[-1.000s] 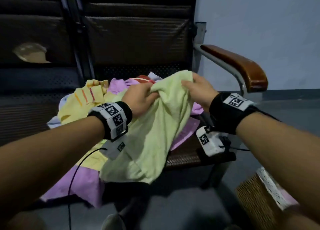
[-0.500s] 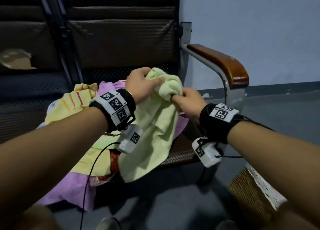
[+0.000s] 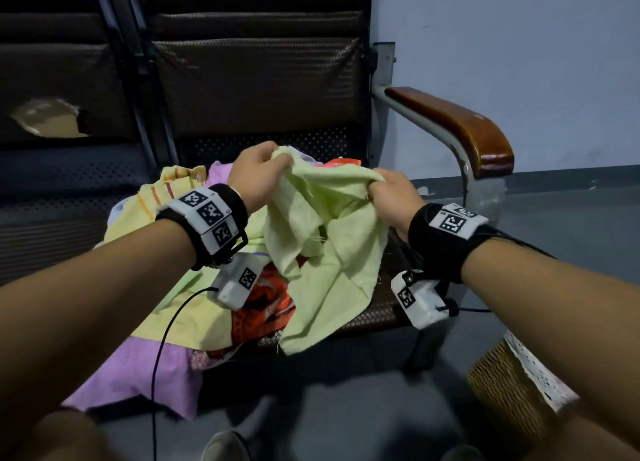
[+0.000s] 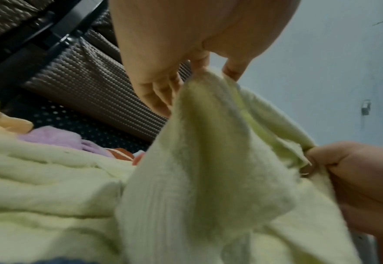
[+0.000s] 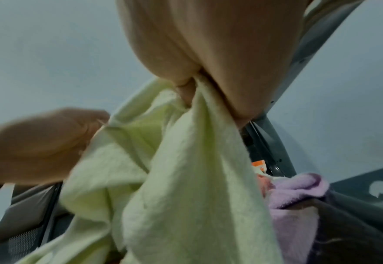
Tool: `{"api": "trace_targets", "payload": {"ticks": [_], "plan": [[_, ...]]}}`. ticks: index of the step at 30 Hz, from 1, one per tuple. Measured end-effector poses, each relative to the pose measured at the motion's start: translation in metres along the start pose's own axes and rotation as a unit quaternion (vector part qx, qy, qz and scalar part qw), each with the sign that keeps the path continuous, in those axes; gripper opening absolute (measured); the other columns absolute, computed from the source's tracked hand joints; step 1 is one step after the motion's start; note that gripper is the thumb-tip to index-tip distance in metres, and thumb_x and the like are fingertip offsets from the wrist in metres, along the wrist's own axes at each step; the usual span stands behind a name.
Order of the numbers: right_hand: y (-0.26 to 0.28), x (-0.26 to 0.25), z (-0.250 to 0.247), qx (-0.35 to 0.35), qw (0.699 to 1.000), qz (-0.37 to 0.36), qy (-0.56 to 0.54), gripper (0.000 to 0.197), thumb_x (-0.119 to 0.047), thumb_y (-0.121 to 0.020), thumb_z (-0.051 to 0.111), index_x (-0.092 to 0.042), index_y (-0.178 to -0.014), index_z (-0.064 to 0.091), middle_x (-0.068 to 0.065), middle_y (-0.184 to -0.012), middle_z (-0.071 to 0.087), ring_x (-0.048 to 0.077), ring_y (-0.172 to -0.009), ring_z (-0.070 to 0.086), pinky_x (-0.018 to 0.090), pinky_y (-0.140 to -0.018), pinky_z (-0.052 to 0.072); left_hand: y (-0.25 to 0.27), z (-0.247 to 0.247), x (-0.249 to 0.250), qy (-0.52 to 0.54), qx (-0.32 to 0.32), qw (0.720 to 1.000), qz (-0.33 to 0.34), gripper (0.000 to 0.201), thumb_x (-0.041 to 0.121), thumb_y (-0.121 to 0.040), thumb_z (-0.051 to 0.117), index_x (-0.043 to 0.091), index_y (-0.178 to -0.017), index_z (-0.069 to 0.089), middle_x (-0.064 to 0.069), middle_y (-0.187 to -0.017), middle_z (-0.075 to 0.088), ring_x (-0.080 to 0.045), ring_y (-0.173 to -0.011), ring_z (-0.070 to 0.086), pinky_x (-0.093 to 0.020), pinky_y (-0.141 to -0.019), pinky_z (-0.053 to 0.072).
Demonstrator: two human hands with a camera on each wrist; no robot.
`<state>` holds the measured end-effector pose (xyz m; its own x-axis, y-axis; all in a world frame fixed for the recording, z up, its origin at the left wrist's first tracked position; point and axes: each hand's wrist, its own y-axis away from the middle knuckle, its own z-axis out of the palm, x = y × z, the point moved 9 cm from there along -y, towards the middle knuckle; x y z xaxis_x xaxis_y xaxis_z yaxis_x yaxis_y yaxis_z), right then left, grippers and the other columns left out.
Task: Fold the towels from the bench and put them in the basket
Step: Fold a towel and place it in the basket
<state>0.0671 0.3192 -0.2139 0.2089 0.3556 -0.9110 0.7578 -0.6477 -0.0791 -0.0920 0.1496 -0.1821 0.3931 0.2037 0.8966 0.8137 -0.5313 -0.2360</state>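
A pale green towel [image 3: 329, 238] hangs bunched between both hands above the bench seat. My left hand [image 3: 259, 173] pinches its upper edge at the left; in the left wrist view the fingers [image 4: 163, 89] close on a fold of the green towel [image 4: 197, 160]. My right hand [image 3: 388, 193] grips the edge about a hand's width to the right, and the right wrist view shows the green towel [image 5: 186, 178] squeezed in that fist. A wicker basket [image 3: 509, 388] with a white lace liner stands on the floor at the lower right, half hidden by my right forearm.
More towels lie heaped on the bench seat [image 3: 374, 318]: a yellow one [image 3: 173, 197], a purple one [image 3: 145, 374] hanging over the front edge, an orange-red one [image 3: 263, 304]. A wooden armrest [image 3: 460, 128] rises to the right. A shoe [image 3: 225, 446] shows on the grey floor.
My hands have moved apart along the towel's top edge, spreading it. The left hand has dropped a little, and the towel now hangs wider and lower over the seat.
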Motion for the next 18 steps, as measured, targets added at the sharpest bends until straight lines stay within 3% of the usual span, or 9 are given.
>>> {"api": "trace_targets", "payload": {"ticks": [2,5,8,10,12,14,15,17,18], "plan": [[-0.002,0.004,-0.009,0.033,0.999,0.031,-0.003,0.034,-0.009,-0.082,0.042,-0.028,-0.069,0.067,-0.006,-0.069,0.065,0.017,-0.078,0.063,0.025,-0.067,0.048,-0.002,-0.005,-0.007,0.007,0.001,1.000,-0.005,0.026,0.019,-0.086,0.064,0.020,-0.065,0.050,0.006,-0.063,0.050,-0.012,-0.062,0.049,-0.024,-0.055,0.039],[-0.004,0.005,-0.011,0.053,0.997,0.053,-0.016,0.024,-0.021,-0.084,0.044,-0.019,-0.091,0.067,0.007,-0.097,0.068,0.032,-0.099,0.063,0.046,-0.090,0.052,0.002,0.003,-0.011,0.024,-0.043,0.999,-0.003,0.021,0.023,-0.086,0.074,0.020,-0.077,0.056,0.010,-0.072,0.061,-0.008,-0.066,0.057,-0.018,-0.057,0.045],[-0.006,0.009,-0.019,0.083,0.994,0.060,-0.033,0.028,-0.026,-0.092,0.049,-0.013,-0.100,0.071,0.007,-0.097,0.073,0.027,-0.091,0.067,0.040,-0.083,0.055,0.008,0.017,-0.008,-0.005,-0.110,0.994,0.019,0.036,0.049,-0.080,0.079,0.021,-0.098,0.066,0.010,-0.095,0.068,0.001,-0.080,0.064,-0.013,-0.069,0.048],[-0.008,0.011,-0.026,0.100,0.992,0.065,-0.030,0.031,-0.029,-0.092,0.053,-0.005,-0.098,0.072,0.007,-0.086,0.071,0.026,-0.082,0.066,0.035,-0.072,0.052,0.014,0.028,-0.005,-0.153,-0.181,0.969,0.068,0.042,0.058,-0.076,0.077,0.019,-0.091,0.070,0.010,-0.082,0.066,0.002,-0.070,0.061,-0.019,-0.064,0.046],[-0.010,0.007,-0.027,0.104,0.994,0.033,0.019,0.030,-0.033,-0.089,0.057,-0.006,-0.093,0.070,0.006,-0.083,0.069,0.030,-0.083,0.067,0.035,-0.072,0.051,0.019,0.036,-0.002,-0.263,-0.214,0.934,0.115,0.032,0.040,-0.082,0.078,0.012,-0.074,0.067,0.000,-0.066,0.060,-0.010,-0.062,0.054,-0.031,-0.061,0.041],[-0.007,-0.004,-0.016,0.063,0.993,-0.019,0.100,0.026,-0.040,-0.083,0.068,-0.019,-0.097,0.063,0.000,-0.089,0.068,0.025,-0.087,0.066,0.035,-0.072,0.052,0.017,0.031,0.006,-0.262,-0.167,0.942,0.128,0.028,0.017,-0.088,0.065,0.014,-0.060,0.059,-0.003,-0.060,0.054,-0.016,-0.060,0.050,-0.031,-0.060,0.039],[-0.003,-0.006,-0.005,0.023,0.989,-0.034,0.140,0.040,-0.046,-0.076,0.075,-0.025,-0.103,0.055,-0.002,-0.093,0.065,0.021,-0.086,0.065,0.035,-0.071,0.053,0.015,0.026,0.011,-0.237,-0.127,0.956,0.114,0.031,0.011,-0.088,0.058,0.017,-0.057,0.056,-0.001,-0.059,0.053,-0.015,-0.059,0.049,-0.028,-0.058,0.040],[0.004,-0.008,0.018,-0.043,0.969,-0.065,0.232,0.064,-0.061,-0.064,0.080,-0.031,-0.105,0.043,-0.005,-0.096,0.060,0.016,-0.082,0.060,0.035,-0.067,0.050,0.011,0.018,0.016,-0.167,-0.069,0.981,0.070,0.030,0.010,-0.087,0.051,0.012,-0.059,0.060,-0.005,-0.062,0.060,-0.014,-0.058,0.052,-0.025,-0.055,0.045],[0.007,-0.010,0.024,-0.042,0.958,-0.086,0.270,0.063,-0.064,-0.064,0.079,-0.032,-0.104,0.041,-0.006,-0.093,0.061,0.016,-0.080,0.060,0.036,-0.066,0.048,0.010,0.018,0.020,-0.147,-0.061,0.986,0.056,0.027,0.010,-0.086,0.048,0.007,-0.066,0.065,-0.012,-0.069,0.067,-0.016,-0.061,0.055,-0.028,-0.058,0.049]]}}
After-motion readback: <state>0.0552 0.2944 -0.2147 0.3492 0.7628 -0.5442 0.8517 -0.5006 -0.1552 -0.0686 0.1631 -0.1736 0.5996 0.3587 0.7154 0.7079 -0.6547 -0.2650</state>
